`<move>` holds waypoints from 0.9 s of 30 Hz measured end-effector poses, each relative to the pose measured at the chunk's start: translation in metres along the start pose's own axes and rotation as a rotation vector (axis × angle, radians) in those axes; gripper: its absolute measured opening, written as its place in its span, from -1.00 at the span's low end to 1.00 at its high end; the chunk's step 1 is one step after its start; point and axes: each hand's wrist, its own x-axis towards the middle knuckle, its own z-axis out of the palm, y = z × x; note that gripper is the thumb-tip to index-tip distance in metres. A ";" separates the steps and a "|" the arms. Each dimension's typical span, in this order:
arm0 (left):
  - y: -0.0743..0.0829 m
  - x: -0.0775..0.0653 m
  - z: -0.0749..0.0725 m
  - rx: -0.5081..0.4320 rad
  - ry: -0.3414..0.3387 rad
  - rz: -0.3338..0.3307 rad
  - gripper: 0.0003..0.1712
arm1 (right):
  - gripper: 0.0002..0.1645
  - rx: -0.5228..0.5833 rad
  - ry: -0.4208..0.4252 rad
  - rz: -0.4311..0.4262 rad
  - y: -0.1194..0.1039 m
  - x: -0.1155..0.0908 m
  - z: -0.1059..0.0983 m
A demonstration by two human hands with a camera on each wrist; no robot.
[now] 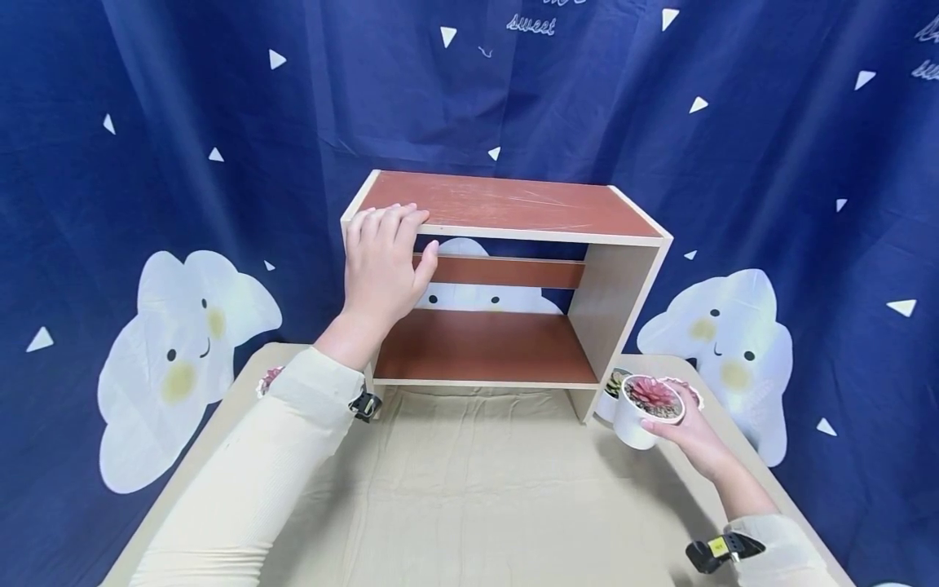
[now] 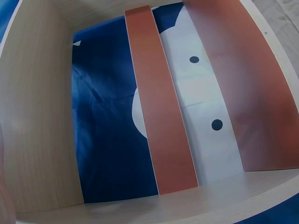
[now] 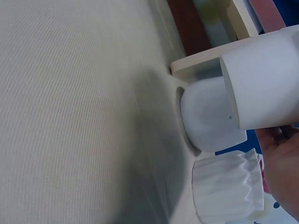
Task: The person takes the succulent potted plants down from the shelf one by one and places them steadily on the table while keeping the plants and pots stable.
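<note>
A small shelf unit (image 1: pixel 506 204) with reddish-brown boards and pale wood sides stands at the middle back. My left hand (image 1: pixel 385 261) rests on its top front edge near the left corner, fingers lying over the board and thumb out in front. At the right, my right hand (image 1: pixel 697 432) grips a white round pot (image 1: pixel 634 424) holding a red succulent (image 1: pixel 653 393). This pot is raised off the table, as the right wrist view shows its underside tilted. Behind it a second white pot (image 3: pixel 208 114) stands beside the shelf's right side.
A pleated white pot (image 3: pixel 229 189) stands by the second pot, partly hidden in the head view. Another pink plant (image 1: pixel 271 377) shows behind my left sleeve. A beige cloth covers the table (image 1: pixel 469 489). A blue curtain (image 1: pixel 411 90) hangs close behind.
</note>
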 end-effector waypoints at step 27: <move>-0.001 -0.001 0.000 0.017 -0.014 -0.002 -0.40 | 0.04 -0.037 -0.013 0.142 0.015 -0.007 -0.004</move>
